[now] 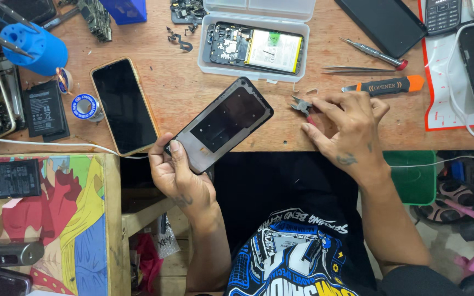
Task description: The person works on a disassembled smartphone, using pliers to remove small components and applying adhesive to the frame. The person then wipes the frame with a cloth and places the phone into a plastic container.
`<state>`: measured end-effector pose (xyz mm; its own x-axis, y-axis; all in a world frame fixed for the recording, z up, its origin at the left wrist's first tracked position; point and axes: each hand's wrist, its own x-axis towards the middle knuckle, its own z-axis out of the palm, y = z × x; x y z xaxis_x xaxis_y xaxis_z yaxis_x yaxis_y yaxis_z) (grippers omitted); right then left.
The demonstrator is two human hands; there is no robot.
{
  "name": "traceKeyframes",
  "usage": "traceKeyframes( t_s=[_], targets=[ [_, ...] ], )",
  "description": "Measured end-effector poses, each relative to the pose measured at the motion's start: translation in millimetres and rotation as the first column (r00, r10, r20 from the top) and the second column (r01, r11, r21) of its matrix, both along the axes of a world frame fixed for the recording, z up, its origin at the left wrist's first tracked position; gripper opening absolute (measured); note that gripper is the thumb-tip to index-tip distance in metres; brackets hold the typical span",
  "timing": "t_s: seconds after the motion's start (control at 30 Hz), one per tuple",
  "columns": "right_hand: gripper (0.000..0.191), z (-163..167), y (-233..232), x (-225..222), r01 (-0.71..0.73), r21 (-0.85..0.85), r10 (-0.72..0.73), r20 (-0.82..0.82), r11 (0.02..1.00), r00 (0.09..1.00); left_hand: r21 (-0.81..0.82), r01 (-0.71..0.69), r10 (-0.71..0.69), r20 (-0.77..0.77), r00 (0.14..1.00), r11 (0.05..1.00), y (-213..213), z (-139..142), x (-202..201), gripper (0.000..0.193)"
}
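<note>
I am looking down at a wooden workbench [193, 93], and I place everything against the clear plastic tray [253, 68] near its far edge, which holds an opened phone body with its battery showing.

My left hand [179, 172] is below and left of the tray, at the bench's near edge. It is clamped on a dark phone back cover [227, 123], thumb over the lower corner and fingers curled behind. The cover slants up from my hand toward the tray, its inner side facing me.

My right hand [349, 129] is below and right of the tray, palm down, wrist bent back toward my body. Its fingers are closed around small cutting pliers [302, 104], whose tip points left toward the cover but is still apart from it.

To work well here, I judge I should keep the cover steady by its edges, rest my right wrist on the bench, and bring the pliers tip in slowly, so nothing slips or scratches.

Right of the tray lie a screwdriver [374, 53], tweezers [352, 69] and an orange-handled opening tool [385, 86]. Left of the tray a phone [123, 107] lies screen up, with a spool of solder wire [86, 107] beside it.
</note>
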<state>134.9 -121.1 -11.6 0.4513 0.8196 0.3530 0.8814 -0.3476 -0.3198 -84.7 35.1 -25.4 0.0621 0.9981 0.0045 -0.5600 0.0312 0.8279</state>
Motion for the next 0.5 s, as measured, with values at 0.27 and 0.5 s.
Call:
traceKeyframes(
  t_s=[0.27, 0.5],
  targets=[
    [0.033, 20, -5, 56, 0.067, 0.149, -0.071, 0.021, 0.987, 0.997, -0.037, 0.024, -0.023, 0.03, 0.999, 0.999, -12, -15, 9, 0.015],
    [0.022, 37, 86, 110, 0.049, 0.06, -0.061, 0.224, 0.997, 0.973, -0.123, 0.091, -0.086, 0.048, 0.995, 0.988, -25, -16, 14, 0.016]
  ],
)
